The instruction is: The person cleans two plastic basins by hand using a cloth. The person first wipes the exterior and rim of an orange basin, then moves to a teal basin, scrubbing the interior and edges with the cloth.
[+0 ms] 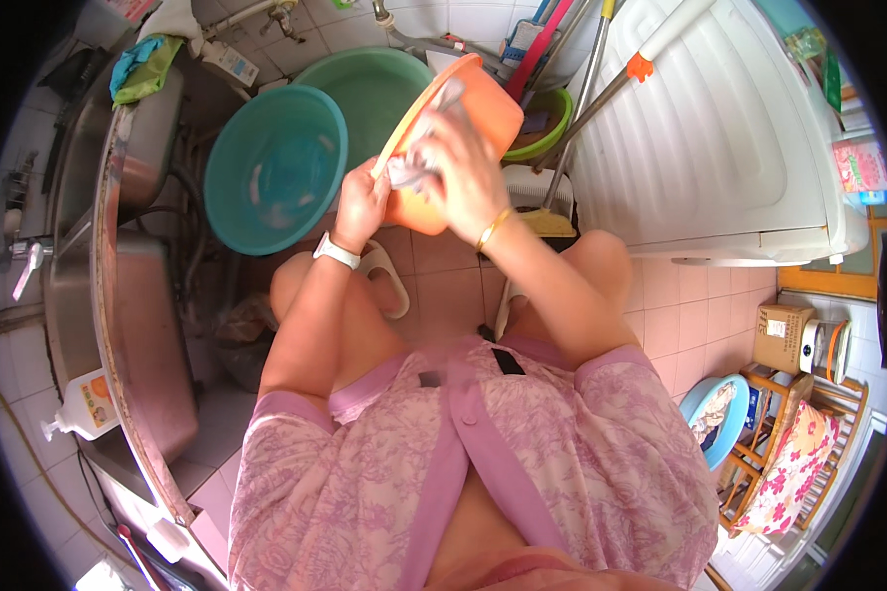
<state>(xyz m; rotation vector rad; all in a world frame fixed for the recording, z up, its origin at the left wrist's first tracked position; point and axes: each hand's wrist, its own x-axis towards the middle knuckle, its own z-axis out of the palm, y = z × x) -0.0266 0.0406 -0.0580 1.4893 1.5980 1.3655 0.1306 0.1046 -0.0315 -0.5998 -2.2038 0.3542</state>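
My left hand (362, 203) grips the rim of an orange plastic basin (494, 107), which is tipped on its side in front of my knees. A crumpled pale cloth (406, 171) is in my right hand (464, 173), pressed against the basin; motion blurs the fingers and part of the cloth. Beyond my left hand a teal plastic basin (277, 170) leans with its open side toward me. Behind it stands a larger green tub (377, 81), partly covered by both basins.
At left is a steel double sink (140, 347) with a worn counter edge. A white ribbed appliance (680, 140) stands at right, with mop handles (599, 55) leaning by it. A lime-green basin (554, 125) and a dustpan (536, 188) are ahead; a blue basin of laundry (717, 421) sits behind right.
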